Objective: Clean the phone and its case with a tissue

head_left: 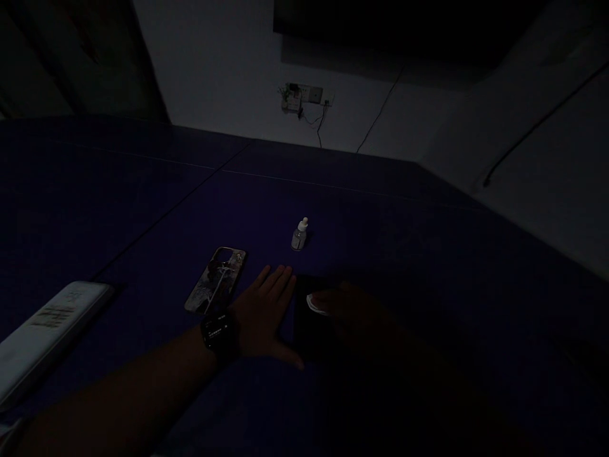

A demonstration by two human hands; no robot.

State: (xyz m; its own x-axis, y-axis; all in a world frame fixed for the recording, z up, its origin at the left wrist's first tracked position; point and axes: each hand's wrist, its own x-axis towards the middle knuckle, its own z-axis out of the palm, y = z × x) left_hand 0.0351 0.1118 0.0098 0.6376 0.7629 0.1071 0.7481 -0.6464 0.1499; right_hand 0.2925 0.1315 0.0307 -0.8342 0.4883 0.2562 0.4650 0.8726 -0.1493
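My left hand [266, 311], with a dark watch [217, 330] on its wrist, lies flat on the blue surface [247, 216]. Its fingers are stretched and its thumb is spread. Just right of it is a dark, flat rectangular thing [307, 336] whose kind the gloom hides. My right hand [349, 311], mostly in shadow, presses a small white pad [316, 304] onto that dark thing with its fingertips. Beyond the hands a small clear dropper bottle [299, 238] with a white top stands upright. A patterned phone case [216, 281] lies left of my left fingers.
A long white box [52, 327] with dark lettering lies at the left edge. At the far side is a pale wall [214, 70] with sockets [311, 95] and hanging cables. A dark screen [390, 28] hangs above. The room is very dim.
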